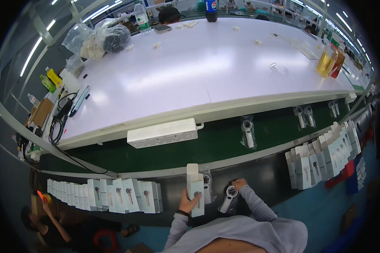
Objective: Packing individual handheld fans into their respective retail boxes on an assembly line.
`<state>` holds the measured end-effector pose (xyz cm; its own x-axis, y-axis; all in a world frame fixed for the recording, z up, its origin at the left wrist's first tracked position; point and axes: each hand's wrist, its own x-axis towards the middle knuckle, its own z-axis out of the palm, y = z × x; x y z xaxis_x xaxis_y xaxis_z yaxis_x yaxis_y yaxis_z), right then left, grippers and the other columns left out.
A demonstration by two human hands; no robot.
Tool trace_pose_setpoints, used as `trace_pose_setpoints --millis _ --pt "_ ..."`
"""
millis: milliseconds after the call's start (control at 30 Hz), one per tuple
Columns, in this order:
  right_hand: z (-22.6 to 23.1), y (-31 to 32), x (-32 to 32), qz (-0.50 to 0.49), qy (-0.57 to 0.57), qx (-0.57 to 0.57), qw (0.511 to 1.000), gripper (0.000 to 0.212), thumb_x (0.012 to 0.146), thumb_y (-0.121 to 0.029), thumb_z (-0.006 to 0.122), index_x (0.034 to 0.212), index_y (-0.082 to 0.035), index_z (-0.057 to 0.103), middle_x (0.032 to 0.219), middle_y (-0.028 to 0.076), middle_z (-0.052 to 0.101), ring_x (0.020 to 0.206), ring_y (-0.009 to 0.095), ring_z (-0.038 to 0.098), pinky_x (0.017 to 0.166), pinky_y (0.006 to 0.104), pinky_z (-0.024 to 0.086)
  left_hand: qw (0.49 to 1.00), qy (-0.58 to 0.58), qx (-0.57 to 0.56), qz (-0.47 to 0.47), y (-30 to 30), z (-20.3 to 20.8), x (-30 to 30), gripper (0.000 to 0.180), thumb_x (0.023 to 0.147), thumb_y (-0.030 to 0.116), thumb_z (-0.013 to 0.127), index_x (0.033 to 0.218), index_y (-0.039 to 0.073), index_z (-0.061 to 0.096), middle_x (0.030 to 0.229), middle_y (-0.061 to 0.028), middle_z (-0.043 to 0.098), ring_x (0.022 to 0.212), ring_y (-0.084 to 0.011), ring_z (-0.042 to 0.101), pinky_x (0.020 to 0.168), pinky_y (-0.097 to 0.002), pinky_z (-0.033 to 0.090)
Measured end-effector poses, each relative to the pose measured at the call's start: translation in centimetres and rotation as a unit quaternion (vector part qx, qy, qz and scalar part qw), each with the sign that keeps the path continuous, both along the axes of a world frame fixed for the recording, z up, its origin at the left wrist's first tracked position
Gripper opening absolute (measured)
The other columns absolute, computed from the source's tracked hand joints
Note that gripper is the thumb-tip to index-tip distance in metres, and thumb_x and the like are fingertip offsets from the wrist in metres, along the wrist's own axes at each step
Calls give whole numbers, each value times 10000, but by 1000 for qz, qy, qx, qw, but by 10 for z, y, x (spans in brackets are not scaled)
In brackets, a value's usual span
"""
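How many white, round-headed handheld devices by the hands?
2: one device partly behind the pale cardboard carton in the left hand, another device at the right hand. Others may be hidden.

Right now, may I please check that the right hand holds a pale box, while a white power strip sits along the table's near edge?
Not quite: in the head view, the left hand holds the pale box; the white power strip is as you say.

- We see ceiling light from fluorescent tubes (31,57), glaring white.
- White tabletop (177,63): bright, soft glare patches mid-surface.
- Green conveyor belt (223,139) below sits darker, shaded.
- Fisheye bends straight edges; corners go black.
- We find distant background soft, details smeared; lower left dim.
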<state>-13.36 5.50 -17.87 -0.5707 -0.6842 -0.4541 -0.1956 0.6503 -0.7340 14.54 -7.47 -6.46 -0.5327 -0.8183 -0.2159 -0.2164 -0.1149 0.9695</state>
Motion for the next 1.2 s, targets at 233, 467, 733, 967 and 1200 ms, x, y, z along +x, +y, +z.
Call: trace_pose_setpoints --millis 233,467,733,967,1200 --pt "13 18 -41 0 213 -157 964 127 759 -153 556 737 -74 653 804 128 654 748 282 622 645 399 492 991 93 -37 -94 -15 39 -6 711 735 127 736 1294 34 308 1160 -121 490 1091 -211 496 931 -347 406" --pt "192 19 -65 -303 12 -392 868 160 812 -114 583 707 0 628 679 12 598 638 105 555 583 266 444 986 54 -98 -125 -33 77 -9 887 578 184 851 1275 12 330 1183 -128 474 1111 -232 482 945 -357 394" --pt "285 41 -18 -421 -61 -479 768 153 824 -68 549 813 73 604 766 102 592 672 153 581 568 253 456 956 39 -265 -119 -7 83 -6 840 514 250 882 1194 38 435 1143 -148 513 1071 -298 513 884 -388 433" --pt "256 47 -27 -386 -38 -479 787 318 610 -80 728 881 25 597 737 130 611 663 247 601 610 305 463 859 -315 -242 -324 -22 75 -3 782 558 248 810 1218 58 437 1103 -170 556 1011 -372 540 842 -426 450" --pt "252 50 -25 -430 -107 -428 788 126 779 -81 603 688 6 601 642 34 566 548 112 522 517 234 405 928 -204 -170 -263 -17 67 -15 849 543 189 863 1208 2 369 1082 -168 529 1023 -252 540 901 -350 420"
